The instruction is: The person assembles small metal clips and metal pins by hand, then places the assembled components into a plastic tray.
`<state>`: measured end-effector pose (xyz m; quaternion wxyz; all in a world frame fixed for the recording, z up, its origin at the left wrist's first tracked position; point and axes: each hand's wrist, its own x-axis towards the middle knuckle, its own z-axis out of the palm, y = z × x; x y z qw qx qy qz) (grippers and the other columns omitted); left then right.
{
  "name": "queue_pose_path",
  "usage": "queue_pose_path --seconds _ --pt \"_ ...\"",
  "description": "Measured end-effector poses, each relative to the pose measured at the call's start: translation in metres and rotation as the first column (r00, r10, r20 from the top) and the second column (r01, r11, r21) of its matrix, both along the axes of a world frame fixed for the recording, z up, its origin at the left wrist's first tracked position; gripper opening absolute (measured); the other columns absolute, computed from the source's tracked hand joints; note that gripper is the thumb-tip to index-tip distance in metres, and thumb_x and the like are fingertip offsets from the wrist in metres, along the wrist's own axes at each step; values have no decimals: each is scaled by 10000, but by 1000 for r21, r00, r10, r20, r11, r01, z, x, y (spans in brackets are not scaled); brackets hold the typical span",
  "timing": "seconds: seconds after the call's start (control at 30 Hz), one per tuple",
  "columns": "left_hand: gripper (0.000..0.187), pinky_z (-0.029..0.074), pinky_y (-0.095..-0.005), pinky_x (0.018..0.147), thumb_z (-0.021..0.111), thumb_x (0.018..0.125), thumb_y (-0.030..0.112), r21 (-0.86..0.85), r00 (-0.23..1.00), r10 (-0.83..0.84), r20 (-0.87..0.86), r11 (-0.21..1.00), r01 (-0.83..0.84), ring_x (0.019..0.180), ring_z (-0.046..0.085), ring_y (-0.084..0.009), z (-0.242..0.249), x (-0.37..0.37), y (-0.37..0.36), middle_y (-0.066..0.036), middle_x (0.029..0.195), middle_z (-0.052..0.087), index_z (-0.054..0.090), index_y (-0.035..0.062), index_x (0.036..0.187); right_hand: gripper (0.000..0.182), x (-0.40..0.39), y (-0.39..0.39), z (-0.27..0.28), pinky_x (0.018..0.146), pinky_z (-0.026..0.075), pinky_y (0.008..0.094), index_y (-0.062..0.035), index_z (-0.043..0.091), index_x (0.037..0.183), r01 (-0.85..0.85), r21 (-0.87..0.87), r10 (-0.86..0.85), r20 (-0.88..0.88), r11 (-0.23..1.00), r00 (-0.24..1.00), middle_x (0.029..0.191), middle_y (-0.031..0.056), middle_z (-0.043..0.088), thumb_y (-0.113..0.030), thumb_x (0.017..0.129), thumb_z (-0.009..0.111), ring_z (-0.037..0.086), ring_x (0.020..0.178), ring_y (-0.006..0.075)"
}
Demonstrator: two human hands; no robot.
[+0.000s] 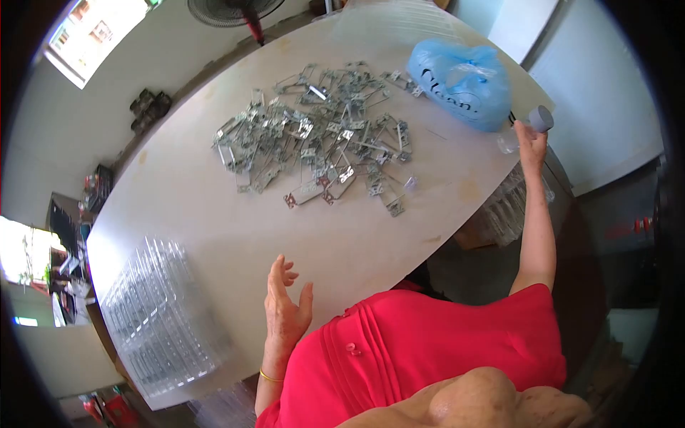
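My right hand (531,148) is at the table's right edge, its fingers closed around a clear bottle with a grey lid (541,118). The bottle is tilted, and my fingers hide part of its body. Just beyond it sits a knotted blue plastic bag (464,89) with dark lettering; its contents cannot be made out. My left hand (287,307) hovers over the near edge of the table with fingers apart and nothing in it. A wide pile of thin metal bracket pieces (314,135) lies across the middle of the table, away from both hands.
Stacked clear plastic trays (160,317) stand on the left end of the pale table (221,221). More clear trays (510,203) are below the right edge. A small clear piece (410,183) lies beside the metal pile. A black fan (235,11) stands beyond the far side.
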<state>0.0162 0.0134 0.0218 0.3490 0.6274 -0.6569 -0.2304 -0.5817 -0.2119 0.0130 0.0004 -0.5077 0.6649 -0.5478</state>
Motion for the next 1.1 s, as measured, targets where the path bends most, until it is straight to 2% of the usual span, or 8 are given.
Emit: queue_pose_path --seconds 0.07,0.37,0.63,0.83,0.9,0.97,1.07,1.1 --pt "767 549 -401 879 727 866 7 1 999 33 17 999 -33 1017 658 -272 -1 2 3 -192 1291 608 332 12 1523 702 -40 -27 -23 962 504 375 45 546 1298 180 213 -179 -25 960 984 1214 147 657 -448 870 804 646 1105 250" --pt "744 541 -390 883 704 890 6 68 994 111 -6 992 -110 1003 649 -246 -9 3 7 -175 1282 616 334 39 1535 804 -67 -54 -33 1023 461 366 31 468 1415 -88 85 70 192 992 979 1326 178 603 -396 842 836 576 1216 249" --pt "750 554 -396 837 711 882 14 30 996 83 24 996 -83 960 659 -281 -19 11 4 -198 1236 625 330 1 1528 640 -85 -46 -97 965 498 403 12 530 1358 105 364 -77 -89 925 993 1226 172 682 -302 868 795 664 1110 283" --pt "395 533 -290 737 669 900 -35 128 968 151 -202 984 -127 814 637 -162 20 21 8 -129 995 628 520 -18 1266 541 -115 -50 -122 931 509 417 41 579 1282 209 306 -198 -67 929 978 1172 173 697 -297 901 760 676 1064 292" --pt "313 498 -246 712 638 871 -110 -21 860 108 -499 990 -137 755 599 -107 46 22 18 -90 917 618 535 -2 1145 481 -108 -39 -114 914 517 417 32 587 1272 333 280 -300 -155 900 941 1151 172 697 -280 933 726 682 1024 291" --pt "292 488 -261 589 648 814 -154 -143 882 137 -450 964 -223 594 550 -110 89 20 30 -46 766 594 579 10 1046 436 -76 -23 -100 905 521 400 30 590 1263 275 219 -252 -127 936 959 1144 162 695 -257 954 702 682 1016 271" --pt "243 366 -308 362 553 908 153 -493 398 -538 -743 842 217 394 468 -205 129 30 55 -53 565 564 499 60 690 353 5 1 -68 889 527 360 25 595 1246 97 95 -95 -23 991 995 1128 136 687 -211 991 657 676 1008 221" --pt "192 289 -307 372 493 956 58 -642 389 -769 -507 638 425 393 343 -138 136 42 49 -21 589 482 478 126 777 314 35 10 -55 881 528 336 21 596 1238 -41 28 40 43 999 998 1119 119 682 -188 1008 636 670 1007 192"
